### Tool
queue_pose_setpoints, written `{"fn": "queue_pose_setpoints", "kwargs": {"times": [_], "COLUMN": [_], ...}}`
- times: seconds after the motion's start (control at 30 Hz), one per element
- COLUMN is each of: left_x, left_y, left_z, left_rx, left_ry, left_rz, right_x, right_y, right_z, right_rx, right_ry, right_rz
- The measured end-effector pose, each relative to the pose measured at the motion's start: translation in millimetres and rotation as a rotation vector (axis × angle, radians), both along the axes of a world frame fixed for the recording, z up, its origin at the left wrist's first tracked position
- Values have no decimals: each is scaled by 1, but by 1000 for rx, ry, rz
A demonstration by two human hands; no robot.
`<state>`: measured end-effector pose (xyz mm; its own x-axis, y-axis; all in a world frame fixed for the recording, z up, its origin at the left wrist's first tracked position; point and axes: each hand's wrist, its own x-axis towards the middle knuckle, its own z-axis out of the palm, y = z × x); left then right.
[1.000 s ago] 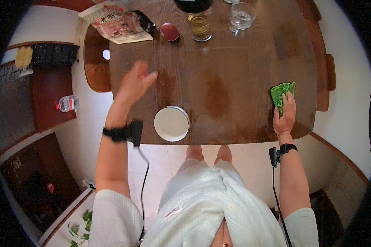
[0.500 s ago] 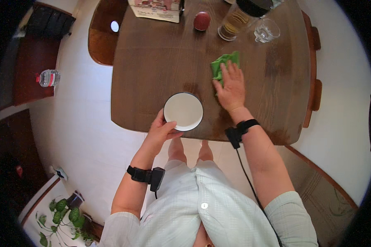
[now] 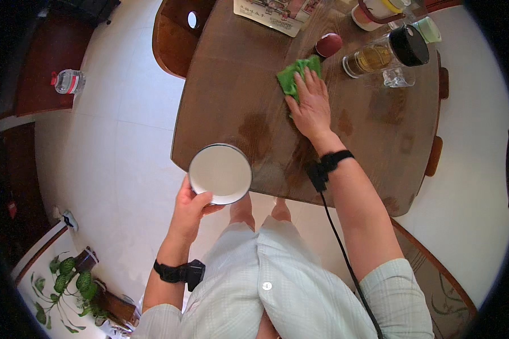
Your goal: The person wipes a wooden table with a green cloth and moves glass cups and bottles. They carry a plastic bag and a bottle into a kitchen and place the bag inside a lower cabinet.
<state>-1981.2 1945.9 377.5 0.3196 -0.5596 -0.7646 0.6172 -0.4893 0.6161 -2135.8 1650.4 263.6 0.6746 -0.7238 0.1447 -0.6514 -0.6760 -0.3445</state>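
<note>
My left hand [image 3: 189, 212] grips the near side of a round white bowl [image 3: 220, 172] with a dark rim, thumb over its edge. The bowl looks empty and is held up at the table's front left edge, partly out over the floor. On the brown wooden table [image 3: 226, 85], my right hand [image 3: 311, 110] presses a crumpled green cloth [image 3: 291, 79] with its fingers stretched over it. Dark wet patches [image 3: 254, 130] show on the wood between the bowl and the cloth.
Beyond the cloth are a dark red roundish object [image 3: 328, 44], a black-lidded glass bottle [image 3: 373, 56], a clear glass [image 3: 398, 77], a yellow-and-white container [image 3: 373, 14] and a printed packet [image 3: 277, 14]. A wooden chair [image 3: 172, 42] stands at the table's left.
The bowl in my left hand has moved left, off the tabletop's front part. My right hand has slid the cloth leftward, nearer the red object. The whole view has shifted and turned.
</note>
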Motion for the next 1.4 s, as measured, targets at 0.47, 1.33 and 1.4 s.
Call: {"fn": "queue_pose_setpoints", "kwargs": {"times": [0.47,1.33,1.4], "left_x": [57,75,76], "left_y": [34,41,29], "left_z": [16,7,6], "left_rx": [0,-55,-74], "left_ry": [-175,-198,-201], "left_rz": [121,111,74], "right_x": [-4,128,102], "right_y": [147,143,172], "right_z": [20,2,-3], "right_rx": [222,81,147], "right_ry": [38,-255,-164], "right_rz": [307,637,721]}}
